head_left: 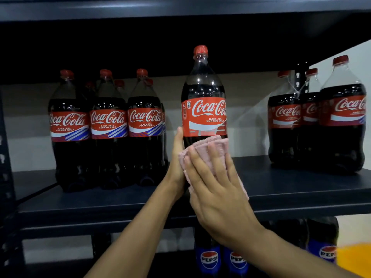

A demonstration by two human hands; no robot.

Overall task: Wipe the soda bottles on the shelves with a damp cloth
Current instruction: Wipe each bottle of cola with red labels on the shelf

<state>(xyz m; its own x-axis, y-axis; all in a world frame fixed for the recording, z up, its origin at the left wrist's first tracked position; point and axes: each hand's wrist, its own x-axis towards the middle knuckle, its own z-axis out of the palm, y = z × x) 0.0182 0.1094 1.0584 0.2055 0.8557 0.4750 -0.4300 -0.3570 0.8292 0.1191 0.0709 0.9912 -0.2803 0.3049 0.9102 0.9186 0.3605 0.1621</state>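
A large Coca-Cola bottle [203, 101] with a red cap stands upright at the middle of the dark shelf [301, 185], near its front edge. My left hand [177, 157] holds the bottle's lower left side. My right hand [216, 187] presses a folded pink cloth [208, 146] flat against the bottle's lower front, fingers straight over the cloth. The bottle's base is hidden behind my hands.
A group of Coca-Cola bottles [108, 129] stands at the left of the shelf, another group [321, 121] at the right. Pepsi bottles [208, 257] stand on the shelf below. Another dark shelf board [180, 9] runs overhead.
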